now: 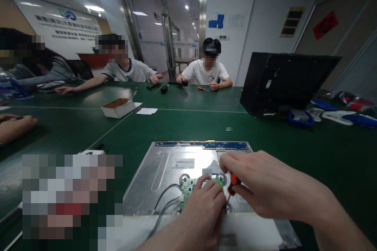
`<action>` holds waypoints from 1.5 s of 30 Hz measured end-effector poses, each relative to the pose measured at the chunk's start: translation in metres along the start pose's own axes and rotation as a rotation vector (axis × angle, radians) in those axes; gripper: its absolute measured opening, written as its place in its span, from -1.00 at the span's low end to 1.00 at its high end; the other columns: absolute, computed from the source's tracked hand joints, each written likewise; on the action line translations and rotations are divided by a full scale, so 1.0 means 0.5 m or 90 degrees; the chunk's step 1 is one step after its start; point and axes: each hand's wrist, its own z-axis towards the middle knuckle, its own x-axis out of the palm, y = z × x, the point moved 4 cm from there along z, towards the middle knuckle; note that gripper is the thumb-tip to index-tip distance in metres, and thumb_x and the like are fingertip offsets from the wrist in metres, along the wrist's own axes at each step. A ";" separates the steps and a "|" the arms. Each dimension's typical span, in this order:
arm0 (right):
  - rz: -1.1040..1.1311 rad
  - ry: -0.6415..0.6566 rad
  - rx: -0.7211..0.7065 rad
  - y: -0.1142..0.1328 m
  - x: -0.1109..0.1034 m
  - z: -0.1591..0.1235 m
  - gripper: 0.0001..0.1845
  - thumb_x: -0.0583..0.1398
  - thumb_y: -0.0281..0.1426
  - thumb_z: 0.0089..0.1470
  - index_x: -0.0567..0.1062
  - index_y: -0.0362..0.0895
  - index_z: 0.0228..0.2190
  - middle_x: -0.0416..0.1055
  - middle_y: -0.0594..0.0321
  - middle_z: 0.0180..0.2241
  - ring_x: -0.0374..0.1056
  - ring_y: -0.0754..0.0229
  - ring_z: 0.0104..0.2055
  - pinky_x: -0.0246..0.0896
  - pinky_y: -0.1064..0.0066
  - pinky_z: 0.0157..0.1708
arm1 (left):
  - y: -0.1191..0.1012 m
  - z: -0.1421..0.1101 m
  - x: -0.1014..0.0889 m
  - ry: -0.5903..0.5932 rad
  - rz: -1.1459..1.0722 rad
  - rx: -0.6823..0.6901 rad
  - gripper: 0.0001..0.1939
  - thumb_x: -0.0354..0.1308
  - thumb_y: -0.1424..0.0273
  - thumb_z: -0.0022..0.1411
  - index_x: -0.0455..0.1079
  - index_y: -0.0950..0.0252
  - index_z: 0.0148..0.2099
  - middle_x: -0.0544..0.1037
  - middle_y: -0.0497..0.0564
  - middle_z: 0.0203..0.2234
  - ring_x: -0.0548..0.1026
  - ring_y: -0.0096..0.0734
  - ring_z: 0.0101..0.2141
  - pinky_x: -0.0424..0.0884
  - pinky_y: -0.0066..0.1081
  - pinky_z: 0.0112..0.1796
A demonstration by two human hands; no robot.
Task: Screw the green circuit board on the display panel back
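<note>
In front of me lies a flat silver metal display panel [141, 192], a blue circuit strip [203, 145] along its far edge. My right hand [259, 184] grips a red and black screwdriver [235, 180], whose shaft slants down to the panel by my left hand's fingers. My left hand [203, 204] lies over a small green circuit board [188, 188], its bent fingers close together; anything pinched under them is hidden. Grey and black cables [161, 211] run from the board's left side. The screwdriver's tip is hidden.
A black monitor housing [282, 82] stands at the right, near a blue tray [300, 117]. An open cardboard box [118, 108] and white paper [147, 111] lie ahead left. Co-workers sit across the green table [188, 125] and at the left; an orange screwdriver [203, 89] lies by one.
</note>
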 end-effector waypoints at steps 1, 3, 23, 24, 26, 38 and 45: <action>0.003 0.003 0.002 -0.001 0.001 0.001 -0.80 0.18 -0.51 0.02 0.32 -0.08 -0.27 0.44 0.28 -0.30 0.34 0.19 -0.37 0.00 0.40 -0.50 | 0.000 0.000 0.000 -0.002 -0.002 0.001 -0.81 0.12 0.48 0.00 0.33 0.27 -0.25 0.47 0.05 -0.29 0.40 -0.18 -0.22 0.09 -0.09 0.06; 0.000 0.001 0.018 -0.005 0.004 0.004 -0.81 0.18 -0.48 0.06 0.33 -0.06 -0.24 0.46 0.30 -0.33 0.36 0.18 -0.37 -0.01 0.41 -0.51 | 0.001 0.000 0.000 -0.004 -0.004 0.001 -0.79 0.13 0.49 -0.01 0.34 0.27 -0.24 0.47 0.04 -0.28 0.40 -0.18 -0.21 0.09 -0.08 0.06; -0.036 -0.022 0.069 -0.019 0.005 0.016 -0.85 0.19 -0.36 0.09 0.35 -0.04 -0.25 0.47 0.33 -0.44 0.37 0.13 -0.43 -0.12 0.38 -0.54 | 0.003 -0.002 0.003 -0.012 -0.011 0.005 -0.79 0.12 0.48 -0.01 0.34 0.26 -0.24 0.49 0.05 -0.24 0.39 -0.17 -0.18 0.06 -0.11 0.08; -0.028 -0.019 0.053 -0.015 0.003 0.016 -0.85 0.18 -0.37 0.08 0.35 -0.04 -0.26 0.47 0.32 -0.42 0.36 0.14 -0.43 -0.11 0.38 -0.54 | 0.003 -0.002 0.002 -0.014 -0.013 0.005 -0.78 0.12 0.48 0.00 0.34 0.26 -0.22 0.49 0.05 -0.24 0.39 -0.17 -0.18 0.05 -0.11 0.08; -0.011 -0.015 0.013 -0.008 -0.002 0.011 -0.82 0.19 -0.40 0.05 0.33 -0.06 -0.26 0.47 0.30 -0.35 0.35 0.16 -0.39 -0.07 0.38 -0.51 | 0.003 -0.001 0.001 -0.014 -0.013 0.001 -0.76 0.13 0.47 0.00 0.34 0.25 -0.20 0.48 0.04 -0.25 0.39 -0.18 -0.19 0.05 -0.12 0.08; -0.028 -0.029 0.072 -0.018 0.009 0.015 -0.83 0.18 -0.36 0.11 0.34 -0.02 -0.22 0.46 0.34 -0.43 0.37 0.13 -0.42 -0.10 0.38 -0.54 | 0.001 -0.003 0.002 -0.018 -0.005 -0.003 -0.85 0.11 0.46 0.07 0.34 0.26 -0.24 0.48 0.04 -0.25 0.40 -0.20 -0.19 0.04 -0.13 0.09; 0.054 0.017 -0.034 -0.003 0.002 0.001 -0.73 0.21 -0.50 0.00 0.32 -0.02 -0.23 0.42 0.34 -0.23 0.32 0.21 -0.32 0.02 0.41 -0.46 | 0.002 -0.002 0.001 -0.013 -0.005 -0.006 -0.78 0.14 0.41 0.06 0.35 0.25 -0.18 0.48 0.03 -0.24 0.39 -0.18 -0.17 0.05 -0.12 0.10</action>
